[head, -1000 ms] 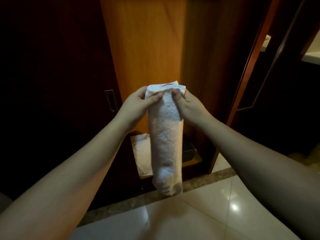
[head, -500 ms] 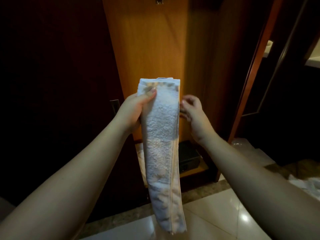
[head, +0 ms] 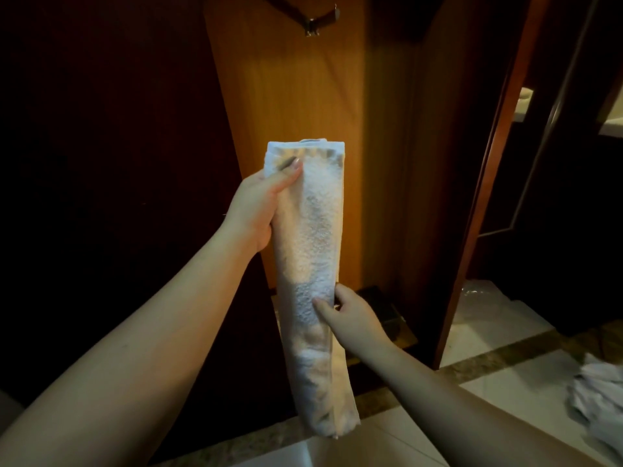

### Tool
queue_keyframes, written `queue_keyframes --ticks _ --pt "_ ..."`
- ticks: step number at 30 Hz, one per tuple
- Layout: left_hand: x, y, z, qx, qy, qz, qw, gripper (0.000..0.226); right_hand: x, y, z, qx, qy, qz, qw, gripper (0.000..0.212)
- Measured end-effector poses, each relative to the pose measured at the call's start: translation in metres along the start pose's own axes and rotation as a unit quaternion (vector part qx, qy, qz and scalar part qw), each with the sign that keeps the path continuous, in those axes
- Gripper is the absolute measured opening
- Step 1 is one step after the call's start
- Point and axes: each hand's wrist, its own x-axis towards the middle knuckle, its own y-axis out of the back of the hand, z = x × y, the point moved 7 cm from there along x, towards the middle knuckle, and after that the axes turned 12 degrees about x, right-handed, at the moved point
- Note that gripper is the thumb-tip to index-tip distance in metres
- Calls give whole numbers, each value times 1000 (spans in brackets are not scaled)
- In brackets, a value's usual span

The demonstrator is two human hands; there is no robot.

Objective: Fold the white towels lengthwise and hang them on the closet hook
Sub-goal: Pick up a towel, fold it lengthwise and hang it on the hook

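Note:
A white towel (head: 310, 237), folded into a long narrow strip, hangs upright in front of the open closet. My left hand (head: 259, 207) grips it near the top, thumb across the front. My right hand (head: 350, 315) pinches its right edge about halfway down. High on the closet's lit wooden back panel (head: 293, 89) sits a metal hook (head: 317, 23), well above the towel's top edge.
A dark closet door (head: 101, 163) stands at the left and a reddish door frame (head: 488, 183) at the right. A dark box (head: 381, 308) sits on the closet's low shelf. More white cloth (head: 600, 396) lies on the tiled floor at the right.
The view has tilted up, bringing the hook into sight. My right hand let go of the towel's top, dropped, and now pinches the edge halfway down. My left hand keeps its grip.

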Motion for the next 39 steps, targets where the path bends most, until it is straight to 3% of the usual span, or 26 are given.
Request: queue_keyframes --ticks 5,9,13,18,21,25,35,39 --pt "3 20 14 -3 -19 17 1000 21 -13 -11 -11 61 28 -49 997 34" --pt "3 29 19 4 -8 10 1000 18 -2 11 0 88 -19 27 996 23" --pt "2 32 20 -29 2 6 1000 17 11 24 0 130 0 61 990 18" --pt "3 27 22 -75 10 13 997 31 3 6 33 133 -49 -40 989 10" --pt "2 26 23 -88 11 11 996 34 -14 2 56 98 -63 -57 992 19" --pt "2 27 25 -85 9 6 996 31 -24 12 62 65 -16 -30 997 29" --pt "4 24 27 -92 -5 1 996 27 -25 16 69 142 -78 11 987 26" --pt "5 24 26 -116 2 4 993 32 -20 13 70 171 -86 -15 981 49"
